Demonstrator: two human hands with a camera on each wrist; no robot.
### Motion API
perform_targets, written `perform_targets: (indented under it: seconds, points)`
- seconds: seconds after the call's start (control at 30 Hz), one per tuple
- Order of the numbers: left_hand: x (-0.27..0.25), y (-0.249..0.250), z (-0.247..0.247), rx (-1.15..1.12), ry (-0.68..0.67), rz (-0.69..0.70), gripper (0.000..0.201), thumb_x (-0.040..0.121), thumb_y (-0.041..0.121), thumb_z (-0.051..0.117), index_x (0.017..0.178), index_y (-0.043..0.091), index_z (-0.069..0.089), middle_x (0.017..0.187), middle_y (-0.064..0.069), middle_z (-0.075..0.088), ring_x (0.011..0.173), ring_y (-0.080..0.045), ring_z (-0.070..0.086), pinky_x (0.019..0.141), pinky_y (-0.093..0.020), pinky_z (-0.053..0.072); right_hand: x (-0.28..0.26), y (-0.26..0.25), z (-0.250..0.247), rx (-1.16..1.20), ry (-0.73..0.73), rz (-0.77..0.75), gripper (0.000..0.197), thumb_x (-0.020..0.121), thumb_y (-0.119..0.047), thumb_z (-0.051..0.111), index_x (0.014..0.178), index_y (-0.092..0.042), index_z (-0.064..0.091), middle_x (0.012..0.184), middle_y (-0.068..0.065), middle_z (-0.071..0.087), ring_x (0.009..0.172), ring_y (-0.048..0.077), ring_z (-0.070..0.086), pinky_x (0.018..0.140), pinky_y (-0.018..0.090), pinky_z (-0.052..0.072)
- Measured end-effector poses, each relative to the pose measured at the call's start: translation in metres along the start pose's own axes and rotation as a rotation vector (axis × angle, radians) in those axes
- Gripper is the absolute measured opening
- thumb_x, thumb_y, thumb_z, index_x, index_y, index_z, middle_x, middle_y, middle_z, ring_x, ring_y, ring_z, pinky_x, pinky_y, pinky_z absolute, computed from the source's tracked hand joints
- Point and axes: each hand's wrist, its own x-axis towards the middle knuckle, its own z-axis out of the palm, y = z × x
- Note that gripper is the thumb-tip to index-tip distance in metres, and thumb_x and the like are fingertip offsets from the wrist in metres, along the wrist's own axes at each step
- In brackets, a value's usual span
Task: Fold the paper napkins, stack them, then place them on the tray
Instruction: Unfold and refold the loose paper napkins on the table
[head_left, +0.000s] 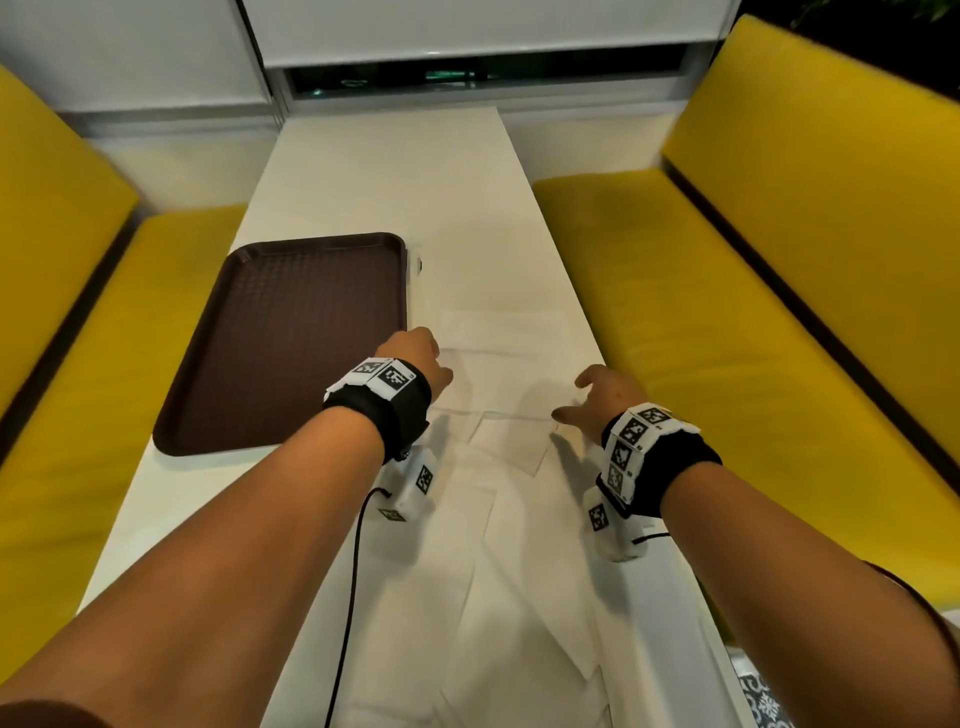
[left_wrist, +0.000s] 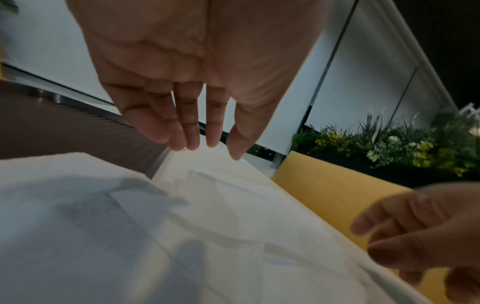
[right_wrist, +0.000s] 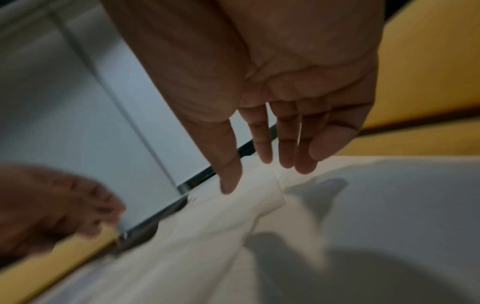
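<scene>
Several white paper napkins (head_left: 511, 436) lie unfolded and overlapping down the white table (head_left: 395, 171), some reaching the near edge. A brown plastic tray (head_left: 291, 338) sits bare at the table's left side. My left hand (head_left: 421, 358) hovers just right of the tray, above a napkin's far left part. In the left wrist view its fingers (left_wrist: 189, 131) hang straight and hold nothing. My right hand (head_left: 597, 397) hovers over the napkins' right side. Seen from the right wrist, its fingers (right_wrist: 283, 148) spread relaxed above the paper (right_wrist: 233, 226), gripping nothing.
Yellow cushioned benches (head_left: 727, 322) flank the table on both sides. A white wall with a dark window slot (head_left: 483, 73) closes the far end. A black cable (head_left: 353, 597) runs from my left wrist along the table. Green plants (left_wrist: 402, 144) stand behind the right bench.
</scene>
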Motion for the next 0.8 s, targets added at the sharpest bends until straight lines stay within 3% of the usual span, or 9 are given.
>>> perform_targets:
  seconds: [0.13, 0.27, 0.37, 0.53, 0.8]
  points:
    - [0.007, -0.004, 0.007, 0.126, -0.066, 0.047, 0.041, 0.084, 0.031, 0.068, 0.122, 0.018, 0.055, 0.122, -0.008, 0.054, 0.11, -0.028, 0.055, 0.085, -0.036, 0.049, 0.006, -0.009, 0.014, -0.239, -0.003, -0.129, 0.059, 0.078, -0.041, 0.076, 0.13, -0.029, 0.05, 0.128, 0.005, 0.048, 0.115, 0.026, 0.052, 0.091, 0.034, 0.048]
    - [0.008, -0.003, 0.017, 0.25, -0.123, 0.171, 0.043, 0.075, 0.043, 0.076, 0.112, 0.029, 0.06, 0.12, -0.001, 0.05, 0.115, -0.026, 0.049, 0.086, -0.039, 0.047, 0.009, -0.016, 0.023, -0.267, -0.025, -0.133, 0.059, 0.078, -0.039, 0.076, 0.13, -0.03, 0.05, 0.129, 0.005, 0.046, 0.118, 0.028, 0.048, 0.093, 0.039, 0.048]
    - [0.007, -0.002, 0.024, 0.335, -0.141, 0.239, 0.046, 0.074, 0.044, 0.077, 0.115, 0.032, 0.059, 0.124, 0.002, 0.051, 0.119, -0.024, 0.046, 0.091, -0.04, 0.044, 0.012, -0.016, 0.026, -0.255, -0.036, -0.117, 0.057, 0.08, -0.038, 0.074, 0.131, -0.028, 0.05, 0.129, 0.006, 0.047, 0.119, 0.028, 0.047, 0.095, 0.039, 0.047]
    - [0.008, -0.003, 0.029, 0.466, -0.142, 0.298, 0.046, 0.077, 0.041, 0.074, 0.119, 0.031, 0.057, 0.126, 0.003, 0.05, 0.118, -0.024, 0.045, 0.091, -0.039, 0.042, 0.011, -0.013, 0.031, -0.211, -0.021, -0.105, 0.05, 0.081, -0.038, 0.072, 0.127, -0.027, 0.053, 0.127, 0.005, 0.049, 0.117, 0.027, 0.048, 0.093, 0.037, 0.047]
    - [0.008, -0.007, 0.037, 0.504, -0.106, 0.329, 0.018, 0.089, 0.022, 0.059, 0.105, 0.028, 0.062, 0.117, 0.006, 0.057, 0.113, -0.022, 0.048, 0.089, -0.037, 0.039, 0.01, -0.01, 0.034, -0.174, -0.011, -0.105, 0.047, 0.081, -0.038, 0.072, 0.124, -0.026, 0.055, 0.125, 0.004, 0.049, 0.115, 0.026, 0.049, 0.091, 0.037, 0.047]
